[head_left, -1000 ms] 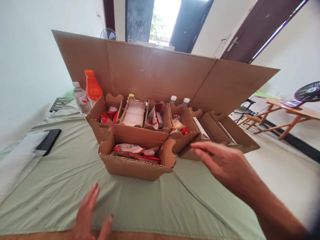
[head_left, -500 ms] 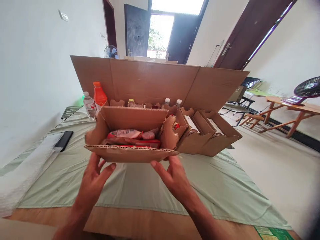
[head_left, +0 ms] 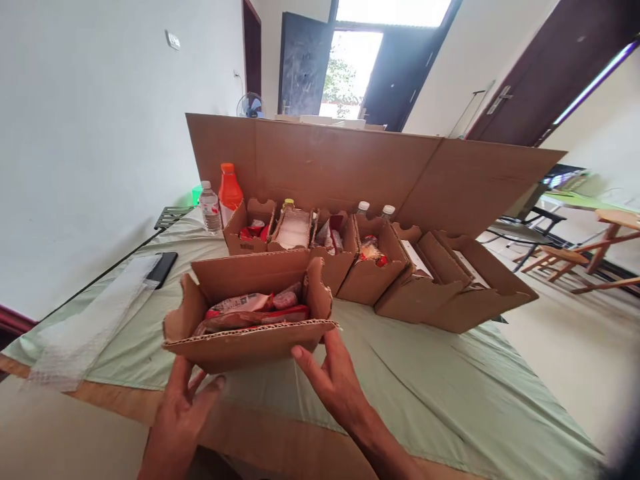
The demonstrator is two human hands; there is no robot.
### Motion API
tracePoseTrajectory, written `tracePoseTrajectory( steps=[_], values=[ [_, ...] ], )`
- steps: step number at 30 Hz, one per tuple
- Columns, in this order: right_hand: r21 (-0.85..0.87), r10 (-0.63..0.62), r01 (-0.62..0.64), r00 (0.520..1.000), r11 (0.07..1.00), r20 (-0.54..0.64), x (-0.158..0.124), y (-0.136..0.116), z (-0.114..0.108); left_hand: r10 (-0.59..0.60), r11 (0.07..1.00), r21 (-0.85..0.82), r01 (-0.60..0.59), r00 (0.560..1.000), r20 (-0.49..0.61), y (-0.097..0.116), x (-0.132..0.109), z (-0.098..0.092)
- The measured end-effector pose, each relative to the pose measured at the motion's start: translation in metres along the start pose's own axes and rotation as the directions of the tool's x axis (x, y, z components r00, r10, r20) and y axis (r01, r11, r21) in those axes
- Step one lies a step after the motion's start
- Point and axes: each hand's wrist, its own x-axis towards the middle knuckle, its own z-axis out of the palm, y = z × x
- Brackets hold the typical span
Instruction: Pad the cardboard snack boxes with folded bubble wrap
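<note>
An open-topped cardboard box (head_left: 240,350) is held between my two hands over the near part of the table. Inside it lie red and pinkish plastic packets (head_left: 255,310). My left hand (head_left: 183,407) grips the box's lower left corner, thumb towards the front, other fingers partly hidden under it. At the lower right corner is my right hand (head_left: 333,373), its thumb on the front panel and its fingers behind the side. The box tilts slightly, its opening facing me.
Several cardboard boxes (head_left: 377,273) with packets stand in a row before a tall cardboard panel (head_left: 340,157). A water bottle (head_left: 210,210) and an orange bottle (head_left: 230,187) stand at the left. Bubble wrap (head_left: 100,320) and a black flat object (head_left: 163,269) lie on the green cloth (head_left: 400,360).
Both hands have brought the box lower and nearer to me, away from the row, so more of the boxes behind it show. The view has turned somewhat to the left.
</note>
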Motion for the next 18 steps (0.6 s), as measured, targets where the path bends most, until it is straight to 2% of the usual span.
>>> tracePoseTrajectory(
  steps=[5,10,14,18],
  values=[
    [0.172,-0.095,0.068,0.984,0.983,0.153,0.05,-0.005,0.053,0.081,0.995,0.075,-0.063,0.962,-0.261,0.004,0.003,-0.029],
    [0.276,-0.123,0.042,0.95,0.96,0.286,0.06,0.006,0.099,0.017,0.994,0.105,0.023,0.932,-0.363,-0.013,0.007,-0.057],
    [0.292,-0.111,0.012,0.939,0.956,0.325,0.059,0.007,0.108,-0.054,0.991,0.091,0.097,0.919,-0.39,-0.022,0.009,-0.063],
    [0.273,-0.09,-0.008,0.934,0.962,0.344,0.059,0.007,0.107,-0.039,0.987,0.129,0.095,0.922,-0.384,-0.028,0.023,-0.069]
  ],
)
